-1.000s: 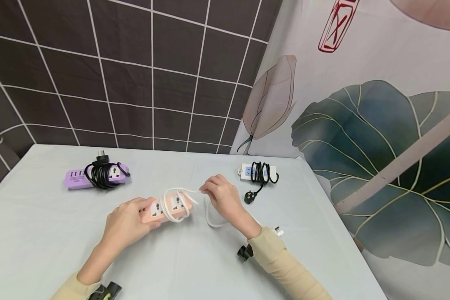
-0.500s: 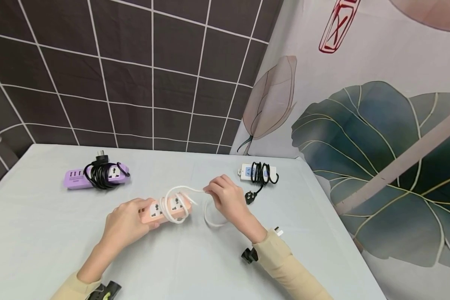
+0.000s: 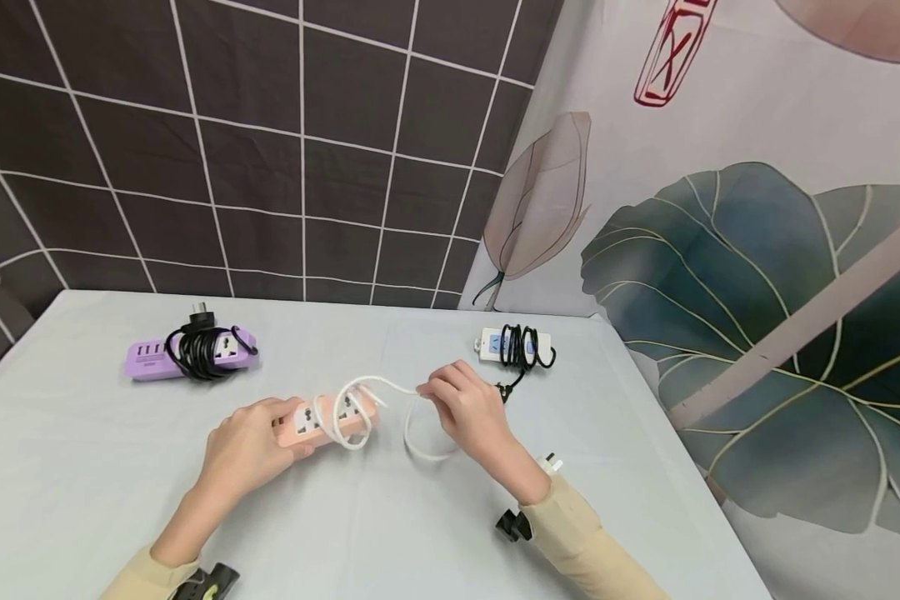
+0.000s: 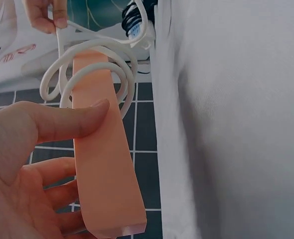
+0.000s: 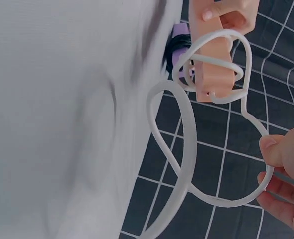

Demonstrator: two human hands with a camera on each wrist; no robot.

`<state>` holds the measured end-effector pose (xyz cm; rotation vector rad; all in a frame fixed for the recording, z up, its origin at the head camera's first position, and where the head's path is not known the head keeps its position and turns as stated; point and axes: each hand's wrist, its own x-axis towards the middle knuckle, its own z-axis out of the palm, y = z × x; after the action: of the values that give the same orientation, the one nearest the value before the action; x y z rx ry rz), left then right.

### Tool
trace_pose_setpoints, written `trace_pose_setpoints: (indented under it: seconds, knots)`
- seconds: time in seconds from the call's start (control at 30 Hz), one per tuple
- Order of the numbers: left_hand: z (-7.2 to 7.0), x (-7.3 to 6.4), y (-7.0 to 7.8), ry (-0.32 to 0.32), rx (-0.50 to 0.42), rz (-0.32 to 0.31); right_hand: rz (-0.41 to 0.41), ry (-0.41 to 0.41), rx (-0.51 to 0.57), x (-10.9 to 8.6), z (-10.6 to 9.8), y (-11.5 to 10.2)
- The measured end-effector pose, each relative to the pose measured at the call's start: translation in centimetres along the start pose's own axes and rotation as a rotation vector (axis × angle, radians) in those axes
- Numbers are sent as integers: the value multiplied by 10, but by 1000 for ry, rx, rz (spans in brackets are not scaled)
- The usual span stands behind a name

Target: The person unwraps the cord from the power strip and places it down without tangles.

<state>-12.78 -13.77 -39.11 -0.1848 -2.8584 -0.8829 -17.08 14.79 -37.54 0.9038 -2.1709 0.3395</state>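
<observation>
My left hand [image 3: 243, 450] grips the near end of a pink power strip [image 3: 288, 432], thumb on one side and fingers on the other. Loose loops of white cord [image 4: 99, 67] circle the strip's far end. To the right, my right hand [image 3: 468, 412] pinches the cord between thumb and fingers, as the right wrist view shows at the fingertips [image 5: 270, 149]. From there the cord bends down in a wide loop [image 5: 187, 134]. Its white plug [image 3: 550, 463] shows beside the right forearm.
A purple power strip [image 3: 146, 360] wrapped in black cord lies at the back left of the white-covered table [image 3: 360, 533]. At the back right lies a white power strip [image 3: 491, 343] with black cord round it. A dark gridded cloth [image 3: 247, 158] hangs behind.
My right hand has moved right and slightly down, drawing the cord along. The loops round the pink power strip have become looser and wider. My left hand stays nearly in place.
</observation>
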Motion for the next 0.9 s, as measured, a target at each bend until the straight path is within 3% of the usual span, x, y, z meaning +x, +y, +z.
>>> trace_pose_setpoints:
  seconds: [0.5,0.9]
  knots:
    - [-3,0,-4,-4,2,-41,-31,-4,9,-20,-19,1]
    - [-6,0,-3,11,-14,-75,-37,-30,2,-37,-21,6]
